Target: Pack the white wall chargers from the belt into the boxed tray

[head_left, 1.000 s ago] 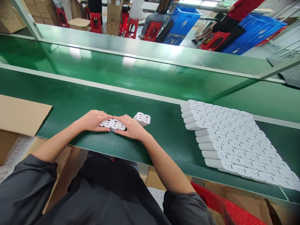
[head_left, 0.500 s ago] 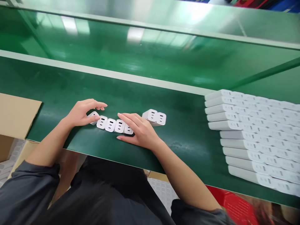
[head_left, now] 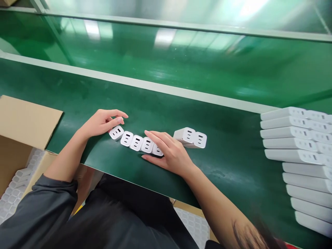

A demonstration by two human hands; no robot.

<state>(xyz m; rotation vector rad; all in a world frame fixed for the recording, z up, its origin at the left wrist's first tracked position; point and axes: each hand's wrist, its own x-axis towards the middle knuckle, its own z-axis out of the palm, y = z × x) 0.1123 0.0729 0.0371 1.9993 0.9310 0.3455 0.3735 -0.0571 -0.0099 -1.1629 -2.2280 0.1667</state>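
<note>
A short row of white USB charger blocks [head_left: 136, 143] stands port side up on the green bench. My right hand [head_left: 172, 152] spans the right end of the row, thumb on the near side and fingers on the far side, partly covering the last charger [head_left: 157, 150]. At the left end, a turned charger [head_left: 116, 132] sits slightly askew beside the others. Just over and behind it is my left hand [head_left: 106, 122], fingers loosely stretched; whether it touches that charger is hard to tell. Two more chargers [head_left: 190, 137] stand together beyond my right hand.
Stacked rows of white chargers [head_left: 290, 143] fill the bench's right side. On the left, an open cardboard box [head_left: 28, 119] holds white trays or blocks. Another box with white contents [head_left: 190, 221] shows below the bench edge. A pale strip [head_left: 129, 79] runs along the back.
The view has shifted, so the bench things appear farther right. The leftmost charger now shows its ported face, turned beside the row; my left thumb has come off it. My right hand stays at the row's end.
</note>
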